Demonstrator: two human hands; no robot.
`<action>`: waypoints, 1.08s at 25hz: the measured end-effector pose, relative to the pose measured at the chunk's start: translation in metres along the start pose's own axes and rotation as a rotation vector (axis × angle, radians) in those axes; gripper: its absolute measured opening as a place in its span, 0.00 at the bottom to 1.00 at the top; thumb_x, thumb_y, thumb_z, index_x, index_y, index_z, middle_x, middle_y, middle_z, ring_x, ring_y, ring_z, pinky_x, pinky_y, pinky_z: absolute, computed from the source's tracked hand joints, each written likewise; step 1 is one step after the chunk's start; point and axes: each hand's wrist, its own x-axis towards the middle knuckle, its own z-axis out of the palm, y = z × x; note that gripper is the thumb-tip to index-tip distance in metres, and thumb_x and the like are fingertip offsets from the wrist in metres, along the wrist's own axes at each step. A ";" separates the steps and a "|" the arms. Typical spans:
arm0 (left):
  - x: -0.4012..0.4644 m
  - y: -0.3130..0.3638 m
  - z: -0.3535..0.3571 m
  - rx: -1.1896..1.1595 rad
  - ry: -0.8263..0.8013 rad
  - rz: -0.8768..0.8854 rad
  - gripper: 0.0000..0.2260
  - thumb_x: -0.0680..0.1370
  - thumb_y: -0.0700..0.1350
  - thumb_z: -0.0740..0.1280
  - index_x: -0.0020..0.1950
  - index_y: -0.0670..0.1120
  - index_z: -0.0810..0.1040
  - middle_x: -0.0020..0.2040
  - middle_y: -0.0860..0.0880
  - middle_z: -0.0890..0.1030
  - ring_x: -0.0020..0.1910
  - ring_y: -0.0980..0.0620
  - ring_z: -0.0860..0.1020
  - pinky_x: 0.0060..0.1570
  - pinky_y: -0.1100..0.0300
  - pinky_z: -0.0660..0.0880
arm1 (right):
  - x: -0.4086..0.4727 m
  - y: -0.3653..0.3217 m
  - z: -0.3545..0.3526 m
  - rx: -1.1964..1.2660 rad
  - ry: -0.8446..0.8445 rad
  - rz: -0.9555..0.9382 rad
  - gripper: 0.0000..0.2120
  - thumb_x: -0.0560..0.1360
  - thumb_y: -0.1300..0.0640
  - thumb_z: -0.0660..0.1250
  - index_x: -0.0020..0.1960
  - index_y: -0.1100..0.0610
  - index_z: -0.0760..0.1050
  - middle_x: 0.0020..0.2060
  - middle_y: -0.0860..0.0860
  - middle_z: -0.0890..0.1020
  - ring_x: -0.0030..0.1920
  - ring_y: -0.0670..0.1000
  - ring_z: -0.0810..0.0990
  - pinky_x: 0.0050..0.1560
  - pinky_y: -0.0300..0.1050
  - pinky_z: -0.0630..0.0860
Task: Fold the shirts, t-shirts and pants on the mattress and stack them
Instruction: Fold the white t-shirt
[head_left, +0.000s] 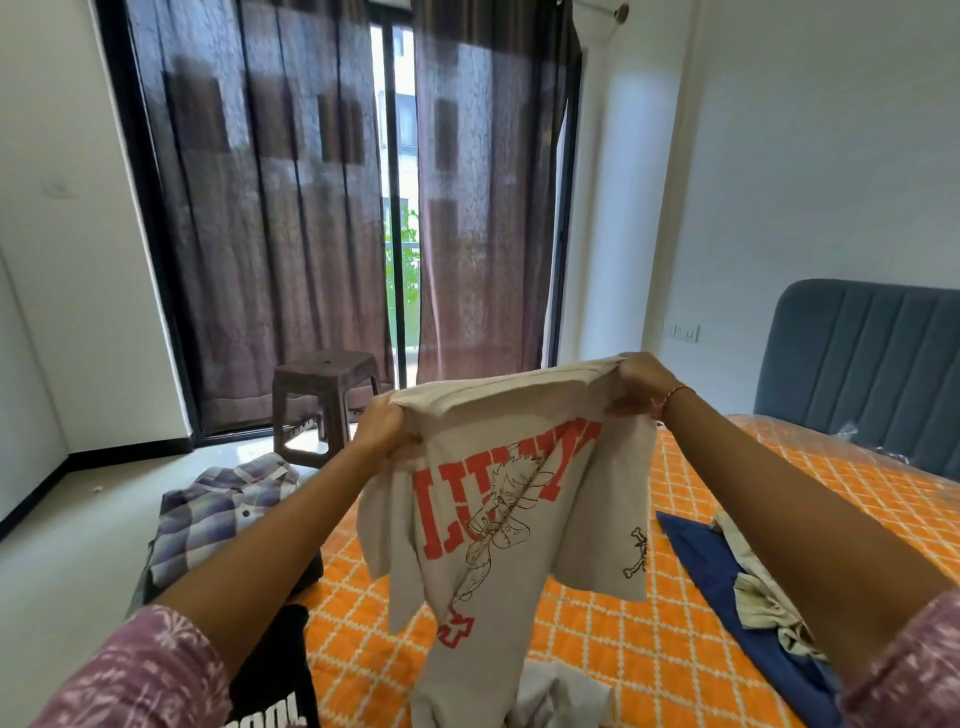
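While my left hand (382, 431) and right hand (641, 384) each pinch a shoulder of the t-shirt (514, 509), it hangs above the mattress (649, 649). Judged: folding begins; next, lay it flat.

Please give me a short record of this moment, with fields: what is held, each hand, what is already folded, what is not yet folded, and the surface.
held item: white t-shirt with red print, lifted above the mattress, hanging down
left hand: grips the shirt's upper left edge
right hand: grips the shirt's upper right edge
already folded: plaid shirt on top of a stack at the mattress's left edge
not yet folded: blue garment and pale garment, crumpled at the right
surface: orange patterned mattress
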 end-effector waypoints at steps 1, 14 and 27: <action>0.004 0.010 0.001 -0.135 0.022 -0.024 0.13 0.81 0.37 0.54 0.56 0.44 0.78 0.53 0.40 0.80 0.43 0.45 0.79 0.42 0.51 0.81 | 0.003 -0.002 -0.003 0.101 -0.039 0.062 0.13 0.78 0.69 0.52 0.57 0.65 0.73 0.47 0.61 0.75 0.40 0.58 0.75 0.32 0.49 0.79; 0.029 0.091 -0.019 0.981 0.470 0.811 0.20 0.78 0.39 0.62 0.71 0.40 0.68 0.75 0.41 0.62 0.54 0.36 0.78 0.46 0.45 0.76 | 0.010 -0.040 -0.043 -0.724 0.473 -0.531 0.23 0.79 0.59 0.57 0.74 0.57 0.62 0.76 0.63 0.47 0.69 0.64 0.64 0.63 0.49 0.62; 0.082 -0.067 0.012 0.534 -0.215 -0.183 0.11 0.82 0.43 0.56 0.56 0.39 0.74 0.50 0.36 0.81 0.37 0.43 0.83 0.31 0.54 0.81 | 0.093 0.055 0.067 -0.521 -0.096 0.012 0.17 0.79 0.65 0.54 0.32 0.57 0.61 0.37 0.59 0.72 0.39 0.58 0.71 0.29 0.41 0.64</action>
